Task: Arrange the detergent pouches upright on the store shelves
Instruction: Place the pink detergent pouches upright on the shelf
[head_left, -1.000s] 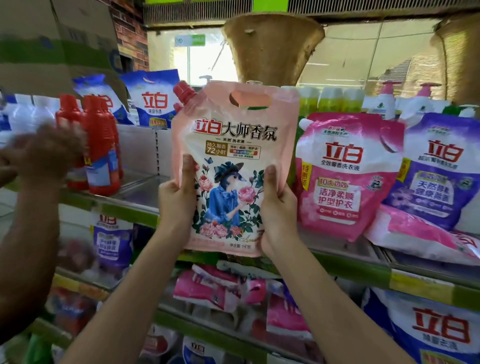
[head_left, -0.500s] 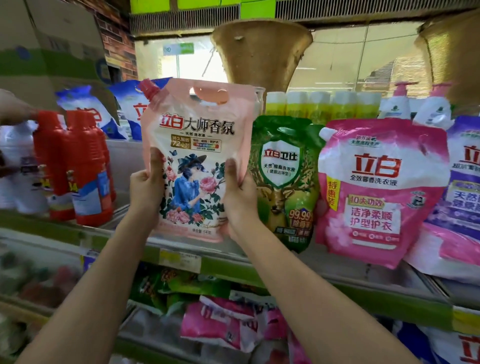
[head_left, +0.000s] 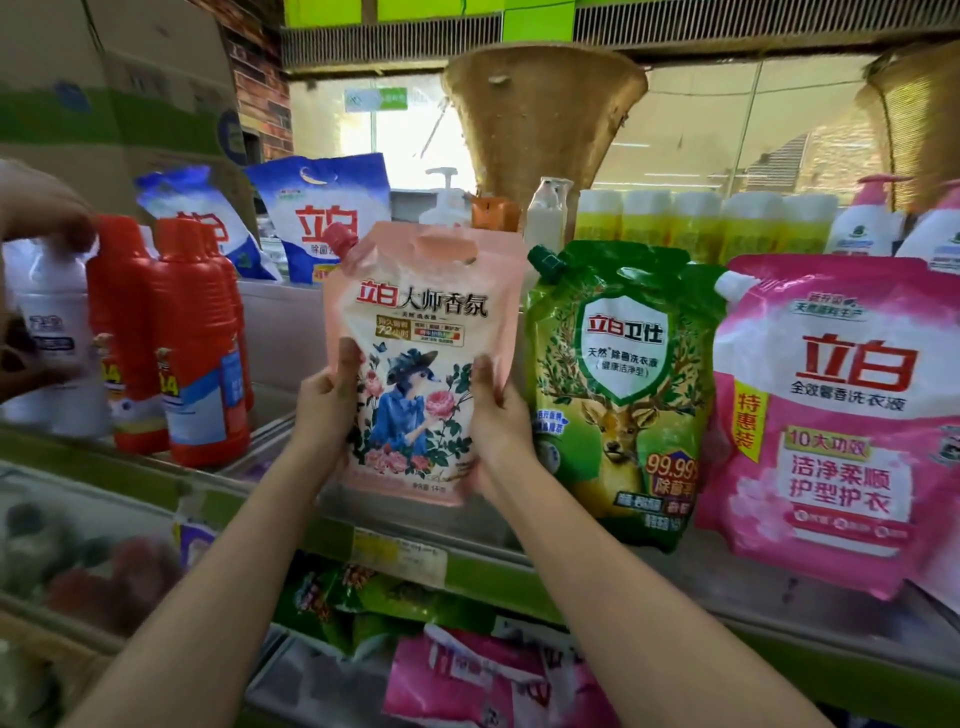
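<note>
Peach pouch (head_left: 422, 358) is gripped upright at its lower sides by your left hand (head_left: 327, 410) and right hand (head_left: 493, 415), thumbs on the front, its base at the shelf (head_left: 488, 566) edge. Green pouch (head_left: 618, 395) stands just right of it, red bottles (head_left: 200, 343) to the left.

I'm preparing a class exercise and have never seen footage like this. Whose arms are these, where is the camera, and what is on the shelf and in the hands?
There is no machine: a person wears a camera on the head, so the one view looks forward and down their own arms. The left hand and right hand grip a peach pouch by its sides, upright over the shelf. Right of it stand a green pouch and a pink pouch; left of it, red bottles. Someone else's hand shows at far left.
</note>
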